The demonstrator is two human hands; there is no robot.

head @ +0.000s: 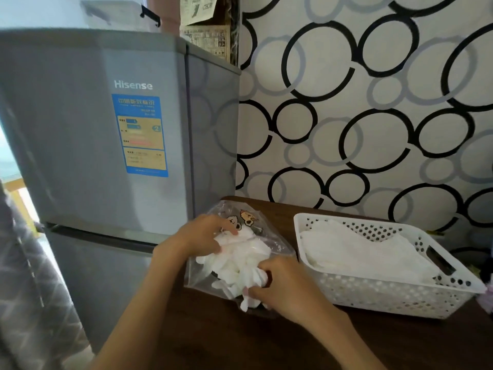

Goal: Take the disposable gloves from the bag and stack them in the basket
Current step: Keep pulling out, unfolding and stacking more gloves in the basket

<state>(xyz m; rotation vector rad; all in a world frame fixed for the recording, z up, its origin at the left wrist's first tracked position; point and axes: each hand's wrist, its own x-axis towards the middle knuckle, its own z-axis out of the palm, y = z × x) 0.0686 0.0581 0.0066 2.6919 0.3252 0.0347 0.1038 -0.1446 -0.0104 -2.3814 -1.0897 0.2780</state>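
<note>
A grey two-door fridge stands at the left, against a wall papered with black and grey rings. Beside it runs a dark wooden table, and on that sits one white perforated basket, already holding a flat layer of white gloves — how many lie there I cannot count, they merge into one pale sheet.

Just left of the basket lies one clear plastic bag printed with cartoon animals, its mouth turned toward the person. A crumpled bunch of disposable gloves is in and spilling out of it; again too tangled to number.

The left hand is curled round the top of the bunch through the opening, thumb underneath. The right hand pinches the lower part of the bunch, fingers tucked in.

These gloves look thin, limp and nearly weightless — likely slippery and prone to cling together. I would judge it best to pinch a single one by its cuff and peel it free, then smooth it flat on the pile.
</note>
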